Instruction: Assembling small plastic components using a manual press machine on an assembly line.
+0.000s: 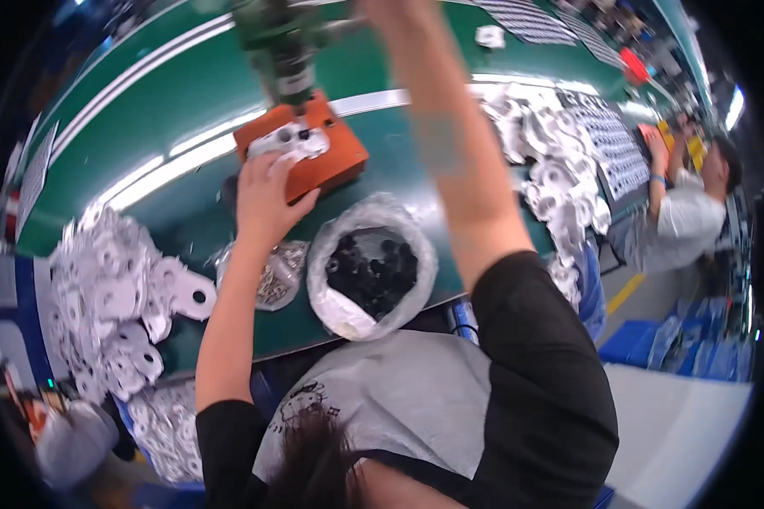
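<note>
A white plastic part [312,144] lies on top of an orange block [335,161], under the tip of a green press or drill head [293,64]. My left hand [267,191] holds the near left edge of that part with its fingertips, thumb apart and resting by the block's front side. Toward the upper edge stretches my right arm, beside the machine; my right hand [390,8] is blurred and mostly cut off, so its fingers cannot be made out. Near my body sits a clear bag-lined tub [318,280] of small black pieces.
White plastic parts are heaped at the left [102,288] and the right [556,170]. A clear bag of small metal pieces [276,280] lies beside my left forearm. Black-and-white trays [611,140] stand past the right heap. A co-worker [683,216] sits at the far right; another person [76,441] is at lower left.
</note>
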Available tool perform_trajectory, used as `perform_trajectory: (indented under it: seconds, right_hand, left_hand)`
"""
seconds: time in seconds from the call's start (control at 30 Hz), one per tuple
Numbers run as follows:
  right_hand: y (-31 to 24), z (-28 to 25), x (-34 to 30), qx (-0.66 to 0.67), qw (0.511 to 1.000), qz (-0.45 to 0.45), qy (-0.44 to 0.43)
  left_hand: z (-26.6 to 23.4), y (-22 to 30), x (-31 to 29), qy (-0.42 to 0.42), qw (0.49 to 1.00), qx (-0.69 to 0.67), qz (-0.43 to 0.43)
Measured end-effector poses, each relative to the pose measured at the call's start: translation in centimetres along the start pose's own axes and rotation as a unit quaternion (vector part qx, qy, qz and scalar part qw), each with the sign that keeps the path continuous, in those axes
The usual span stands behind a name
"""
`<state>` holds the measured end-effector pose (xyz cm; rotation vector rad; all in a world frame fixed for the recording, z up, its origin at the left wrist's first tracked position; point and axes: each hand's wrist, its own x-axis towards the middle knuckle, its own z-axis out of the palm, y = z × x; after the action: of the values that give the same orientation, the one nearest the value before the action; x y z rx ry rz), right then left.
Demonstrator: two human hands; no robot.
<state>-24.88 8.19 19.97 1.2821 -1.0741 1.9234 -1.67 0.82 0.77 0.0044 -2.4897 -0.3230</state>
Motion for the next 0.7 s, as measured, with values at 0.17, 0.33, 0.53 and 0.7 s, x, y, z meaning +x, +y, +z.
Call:
perform_trajectory:
  seconds: [0.17,0.33,0.53,0.7]
  right_hand:
    - [2.2,1.3,-4.0,-0.008,0.894,0.437,-0.095]
    - [-9.7,-11.1,-11.5,-0.056,0.919,0.377,-0.099]
    - [-20.9,-27.4,-17.9,-0.65,0.73,0.205,-0.058]
    - [-23.6,-35.2,-22.2,-0.769,0.526,0.359,-0.046]
  left_hand:
    - [-0.2,-0.4,-0.3,-0.056,0.996,-0.03,-0.06]
    - [0.3,-1.6,0.2,0.001,0.992,-0.031,-0.126]
    - [-0.6,-4.6,2.0,-0.106,0.985,-0.035,-0.132]
    - [-4.4,-3.9,3.4,-0.13,0.965,-0.179,-0.139]
